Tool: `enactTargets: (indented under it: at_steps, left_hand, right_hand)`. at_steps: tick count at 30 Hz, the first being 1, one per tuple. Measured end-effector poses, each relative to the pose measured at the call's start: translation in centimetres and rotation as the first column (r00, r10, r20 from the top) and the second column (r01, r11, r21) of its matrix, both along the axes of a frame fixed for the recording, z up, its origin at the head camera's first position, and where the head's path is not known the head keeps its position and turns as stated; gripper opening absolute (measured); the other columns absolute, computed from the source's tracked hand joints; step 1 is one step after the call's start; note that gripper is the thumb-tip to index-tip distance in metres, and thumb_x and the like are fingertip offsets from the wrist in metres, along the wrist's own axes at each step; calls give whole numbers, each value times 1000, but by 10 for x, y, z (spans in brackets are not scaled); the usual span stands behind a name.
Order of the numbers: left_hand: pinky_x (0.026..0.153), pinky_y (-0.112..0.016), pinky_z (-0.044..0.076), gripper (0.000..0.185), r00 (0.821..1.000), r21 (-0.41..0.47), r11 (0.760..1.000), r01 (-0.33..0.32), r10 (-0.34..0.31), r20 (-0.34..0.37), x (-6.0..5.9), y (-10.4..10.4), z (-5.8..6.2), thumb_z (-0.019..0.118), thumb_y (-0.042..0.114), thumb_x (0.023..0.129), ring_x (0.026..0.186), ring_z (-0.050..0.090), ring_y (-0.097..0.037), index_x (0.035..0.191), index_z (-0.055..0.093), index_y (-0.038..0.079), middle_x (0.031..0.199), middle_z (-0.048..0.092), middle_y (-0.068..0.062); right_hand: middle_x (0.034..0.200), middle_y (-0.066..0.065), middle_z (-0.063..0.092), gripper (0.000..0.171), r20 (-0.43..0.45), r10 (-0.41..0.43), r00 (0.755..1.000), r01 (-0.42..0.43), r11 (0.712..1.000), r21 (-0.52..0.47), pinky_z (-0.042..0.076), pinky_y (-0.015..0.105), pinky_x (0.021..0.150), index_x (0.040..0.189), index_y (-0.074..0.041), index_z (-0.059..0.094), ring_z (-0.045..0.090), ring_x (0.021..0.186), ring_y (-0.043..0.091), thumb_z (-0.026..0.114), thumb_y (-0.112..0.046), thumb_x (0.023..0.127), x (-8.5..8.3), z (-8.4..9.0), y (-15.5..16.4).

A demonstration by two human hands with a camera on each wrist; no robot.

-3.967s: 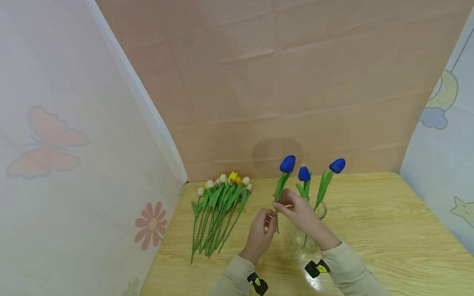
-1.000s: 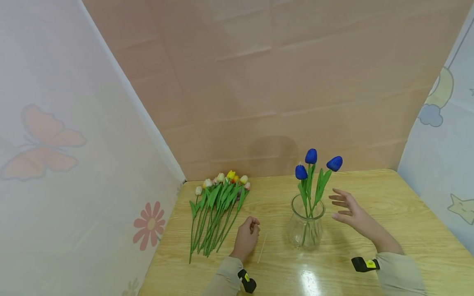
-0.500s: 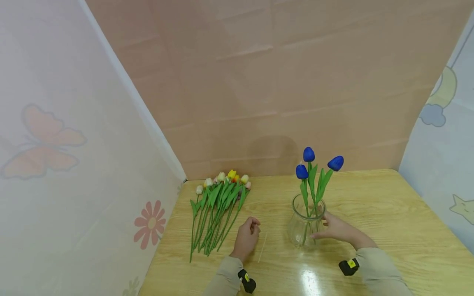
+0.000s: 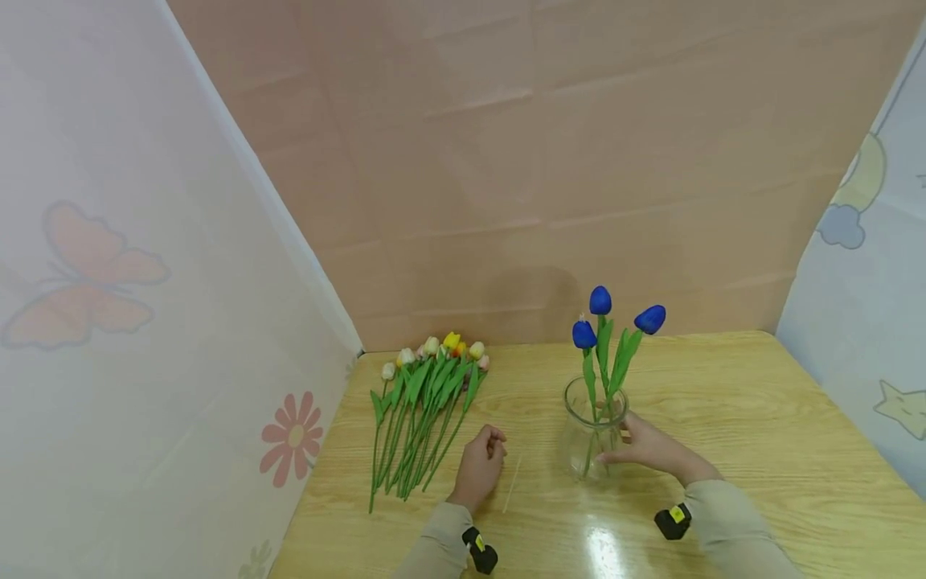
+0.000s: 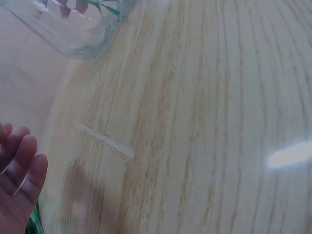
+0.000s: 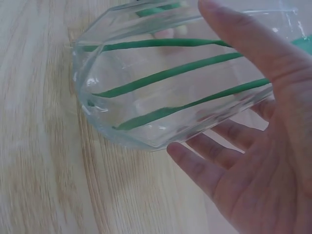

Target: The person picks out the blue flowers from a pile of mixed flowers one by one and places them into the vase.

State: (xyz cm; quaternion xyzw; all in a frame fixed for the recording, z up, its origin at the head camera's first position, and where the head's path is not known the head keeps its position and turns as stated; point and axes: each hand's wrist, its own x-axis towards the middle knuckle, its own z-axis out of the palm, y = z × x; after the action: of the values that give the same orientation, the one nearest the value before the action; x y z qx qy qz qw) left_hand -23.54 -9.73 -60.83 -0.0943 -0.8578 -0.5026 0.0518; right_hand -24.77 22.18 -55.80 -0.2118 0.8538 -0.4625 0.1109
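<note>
A clear glass vase (image 4: 592,441) stands on the wooden table (image 4: 723,418) with three blue tulips (image 4: 600,301) in it. My right hand (image 4: 631,447) cups the vase's right side, thumb on one side and fingers round the other. In the right wrist view the thumb (image 6: 243,44) and fingers (image 6: 204,168) lie against the glass vase (image 6: 146,97), with green stems inside. My left hand (image 4: 483,462) rests on the table with loosely curled fingers, holding nothing, beside a bunch of tulips (image 4: 423,402).
A thin pale stick (image 4: 511,482) lies between my left hand and the vase; the left wrist view shows the stick (image 5: 105,141) too. Fabric walls close in behind and on both sides. The table's right half is bare wood.
Four seconds ago both hands held a blue tulip; it now stands in the vase. My right hand dropped from mid-air onto the vase, which shifted slightly left. The left hand stayed put.
</note>
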Motion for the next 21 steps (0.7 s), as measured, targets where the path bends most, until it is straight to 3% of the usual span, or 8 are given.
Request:
enactTargets:
  at_steps: [8,16,21]
  left_hand:
    - [55,-20,46,14,999,-8,1000,-13,13,31,-1,-2,0,48,9,101,63,52,-2,104,60,4,80,62,-1]
    - [55,-20,46,14,999,-3,1000,-17,17,39,-2,-2,-1,47,9,101,62,52,-3,103,60,4,79,62,1]
    - [53,-20,45,14,999,-8,1000,-17,17,31,-2,-1,-2,47,9,101,61,51,-3,103,60,5,79,62,1]
  right_hand:
    - [157,28,12,98,15,23,1000,-22,999,-42,35,69,98,154,-8,16,25,135,57,79,-29,81,-13,-5,-20]
    - [154,28,23,92,28,49,998,-47,997,-68,38,65,98,151,-6,25,29,134,55,80,-24,80,-26,0,-35]
    - [154,28,22,90,51,39,998,-36,998,-59,36,65,100,150,-8,26,28,135,56,80,-24,80,-26,3,-39]
